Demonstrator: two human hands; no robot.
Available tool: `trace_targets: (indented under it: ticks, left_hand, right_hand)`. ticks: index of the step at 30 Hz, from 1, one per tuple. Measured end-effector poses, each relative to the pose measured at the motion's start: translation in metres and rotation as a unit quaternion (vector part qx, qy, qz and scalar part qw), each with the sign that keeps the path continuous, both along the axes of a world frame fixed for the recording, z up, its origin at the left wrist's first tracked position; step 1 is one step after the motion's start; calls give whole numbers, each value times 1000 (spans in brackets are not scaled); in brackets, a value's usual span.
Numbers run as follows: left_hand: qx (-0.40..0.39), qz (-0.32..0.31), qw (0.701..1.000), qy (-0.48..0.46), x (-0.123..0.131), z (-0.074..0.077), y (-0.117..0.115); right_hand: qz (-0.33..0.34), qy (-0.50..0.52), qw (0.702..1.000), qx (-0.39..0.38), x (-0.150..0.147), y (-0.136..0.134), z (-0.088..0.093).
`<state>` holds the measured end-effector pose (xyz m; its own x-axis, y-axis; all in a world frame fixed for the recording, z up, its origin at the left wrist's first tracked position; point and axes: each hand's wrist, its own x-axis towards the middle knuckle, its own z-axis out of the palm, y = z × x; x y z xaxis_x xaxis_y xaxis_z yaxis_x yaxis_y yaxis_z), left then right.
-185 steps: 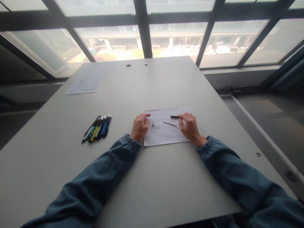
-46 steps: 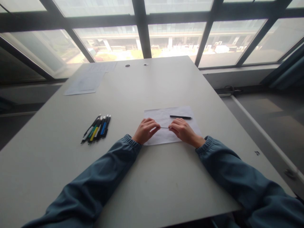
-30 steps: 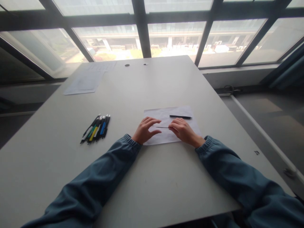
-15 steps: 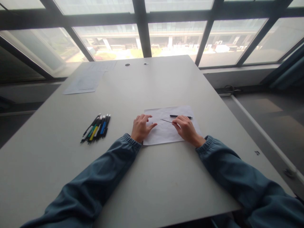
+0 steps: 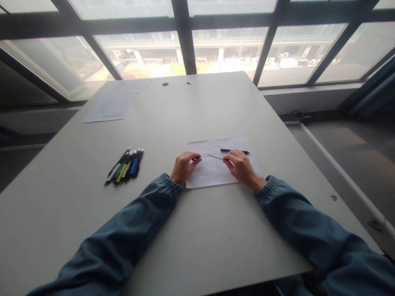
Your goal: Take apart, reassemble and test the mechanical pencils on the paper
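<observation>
1. A white desk [image 5: 197,230] reaches out to a bright window [image 5: 231,49] with dark framing; on its near half lies a white sheet [image 5: 210,179].
2. The rod [image 5: 215,157], thin and dark, is over the middle of the sheet. Its long axis runs across the sheet from right to left, its free end slanting slightly toward the far edge. Whether it touches the paper I cannot tell.
3. The right hand [image 5: 242,166], above the right part of the sheet, pinches the rod's right end; its grip is narrow, thumb against fingers. The rod points leftward out of it.
4. The left hand [image 5: 183,167] is at the left edge of the sheet, thumb and fingertips drawn close together. Whether they meet, or have something tiny between them, I cannot tell. The rod's free end stops just short of these tips, apart from them, so the left hand is the nearer one to that end.
5. A black pen [image 5: 226,150] lies near the far edge of the sheet, partly covered from view by the right hand.
6. Well left of the sheet is a bundle of pens [image 5: 125,167], black with white, green, yellow and blue.
7. Beyond the sheet, far to its left, lie papers [image 5: 106,107].
</observation>
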<state>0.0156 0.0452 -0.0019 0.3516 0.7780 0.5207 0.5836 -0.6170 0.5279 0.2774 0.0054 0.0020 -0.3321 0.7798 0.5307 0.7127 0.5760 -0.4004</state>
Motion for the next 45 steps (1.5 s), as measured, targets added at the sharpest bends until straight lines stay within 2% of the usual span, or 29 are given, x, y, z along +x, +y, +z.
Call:
trace_targets:
  ticks: [8, 23, 32, 45]
  left_hand:
    - [34, -9, 999, -38, 5, 6, -5]
    - [44, -5, 999, -13, 5, 7, -8]
    - [18, -48, 999, -2, 7, 10, -9]
    - [39, -124, 992, -4, 7, 8, -8]
  right_hand:
    - [21, 2, 1000, 1, 0, 0, 0]
    - [40, -7, 999, 3, 0, 0, 0]
    - [55, -15, 998, 12, 0, 0, -2]
    - [74, -1, 997, 12, -1, -1, -1]
